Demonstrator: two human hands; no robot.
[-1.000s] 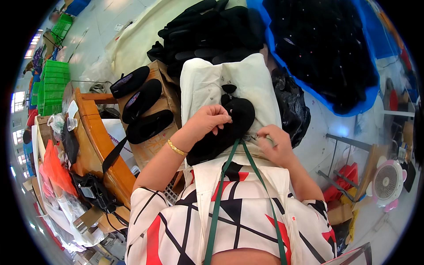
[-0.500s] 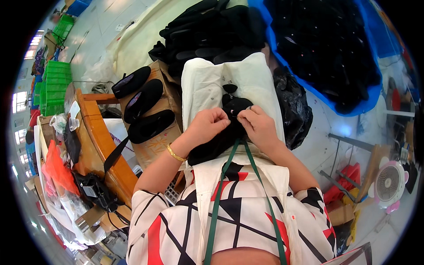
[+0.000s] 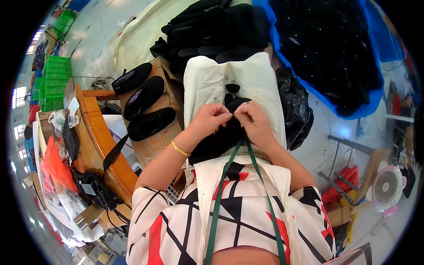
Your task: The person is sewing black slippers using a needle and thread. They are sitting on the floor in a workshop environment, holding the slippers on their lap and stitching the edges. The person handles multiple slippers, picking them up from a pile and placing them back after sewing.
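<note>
On my lap, over a white cloth apron [image 3: 205, 79], lies a black fabric shoe [image 3: 212, 143], partly covered by my hands. My left hand [image 3: 211, 120] is closed in a pinch above it, thumb against forefinger. Close beside it my right hand [image 3: 254, 123] is pinched too, its fingertips almost meeting the left ones. Whatever sits between the fingers is too small to make out. Just beyond the hands, a small black piece [image 3: 232, 87] rests on the white cloth.
Three black shoes [image 3: 143, 97] lie on a cardboard box [image 3: 172, 95] to the left, beside a wooden table [image 3: 99, 128]. A heap of black shoes [image 3: 212, 33] lies ahead. At the right are a blue-edged bag [image 3: 375, 95] of black items, a black plastic bag [image 3: 296, 110] and a fan [image 3: 388, 187].
Both hands have shifted slightly up and away from me. Their fingertips have come closer together, while the shoe stays on my lap.
</note>
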